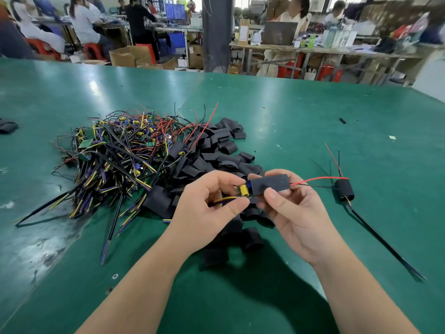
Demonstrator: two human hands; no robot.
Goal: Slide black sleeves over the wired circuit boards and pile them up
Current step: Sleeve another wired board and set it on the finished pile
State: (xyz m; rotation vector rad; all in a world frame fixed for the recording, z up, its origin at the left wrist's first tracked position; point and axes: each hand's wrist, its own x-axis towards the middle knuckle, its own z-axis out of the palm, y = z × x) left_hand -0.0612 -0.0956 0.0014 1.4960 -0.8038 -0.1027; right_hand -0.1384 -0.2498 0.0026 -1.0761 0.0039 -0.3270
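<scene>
Green table [313,112]; sleeve [271,185] crosswise, board [245,189] leftward

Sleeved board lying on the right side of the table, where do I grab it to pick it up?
Pinch its black sleeve across the two long sides, coming from above. It lies on the table, and floppy wires leave both ends: a red wire at the far end, a black cable at the near end. The sleeve is probably the firmest part.

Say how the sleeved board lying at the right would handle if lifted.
The sleeved board probably lifts lightly, being small beside the hands. Its long black cable would likely dangle and drag. Flattish, it probably won't roll.
</scene>
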